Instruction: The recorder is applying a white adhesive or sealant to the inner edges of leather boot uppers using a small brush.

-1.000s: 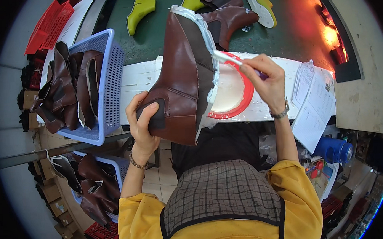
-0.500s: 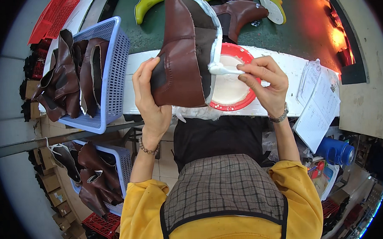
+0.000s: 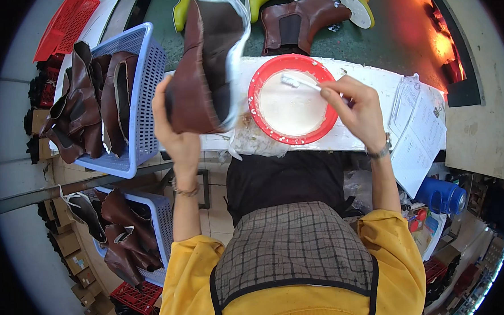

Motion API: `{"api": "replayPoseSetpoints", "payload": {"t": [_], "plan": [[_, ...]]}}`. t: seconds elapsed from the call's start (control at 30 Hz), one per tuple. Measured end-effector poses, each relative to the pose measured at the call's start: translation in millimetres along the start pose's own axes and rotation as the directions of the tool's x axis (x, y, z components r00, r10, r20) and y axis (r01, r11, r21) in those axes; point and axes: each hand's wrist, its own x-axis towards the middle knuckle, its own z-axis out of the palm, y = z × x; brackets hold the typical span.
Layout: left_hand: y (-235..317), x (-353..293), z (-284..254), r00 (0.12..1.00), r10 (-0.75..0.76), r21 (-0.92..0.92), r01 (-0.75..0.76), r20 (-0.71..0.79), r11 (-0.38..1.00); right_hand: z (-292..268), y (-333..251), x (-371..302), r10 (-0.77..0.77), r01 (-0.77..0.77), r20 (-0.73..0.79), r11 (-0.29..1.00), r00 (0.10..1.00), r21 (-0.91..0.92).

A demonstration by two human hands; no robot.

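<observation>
My left hand (image 3: pixel 177 138) grips a brown leather boot upper (image 3: pixel 190 95) at its left side, raised over the white board. A white band of what looks like glue runs along the upper's right edge, and its dark lining faces right. In my right hand (image 3: pixel 359 109) is a small white brush (image 3: pixel 296 82), similar to a toothbrush, pinched between thumb and fingers. The brush's head is over the red bowl (image 3: pixel 254 94), which holds white paste (image 3: pixel 289 113). Boot and brush are apart.
Blue baskets of brown boot uppers stand at left, one high (image 3: pixel 143 100) and one lower (image 3: pixel 165 219). A finished-looking brown boot (image 3: pixel 319 23) and yellow-green boot forms (image 3: pixel 183 10) lie on the green surface. Papers (image 3: pixel 416 132) rest at right, above a blue jug (image 3: pixel 441 195).
The boot upper has moved left, away from the bowl, and turned so more of its lining shows. The brush has left its edge and is now above the bowl.
</observation>
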Motion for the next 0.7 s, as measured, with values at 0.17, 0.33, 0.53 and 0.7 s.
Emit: {"api": "replayPoseSetpoints", "payload": {"t": [0.17,0.33,0.53,0.7], "plan": [[-37.3,-15.0,-59.6,0.733,-0.535,-0.357,0.675,0.420,0.645,5.0,41.3,9.6,-0.179,0.195,0.114,0.541,0.977,-0.818],[-39.4,-19.7,-87.5,0.441,-0.715,-0.323,0.895,0.541,0.308,-11.9,29.9,7.3,-0.124,0.148,0.087,0.680,0.988,-0.718],[-20.1,-6.7,-71.2,0.331,-0.652,-0.250,0.944,0.682,0.216,-21.0,-12.3,27.2,-0.452,0.440,-0.044,0.884,0.891,-0.160],[-40.5,-12.4,-80.4,0.357,-0.530,-0.324,0.933,0.770,0.158,-13.1,-9.9,32.9,-0.506,0.500,0.020,0.843,0.862,-0.200]]}}
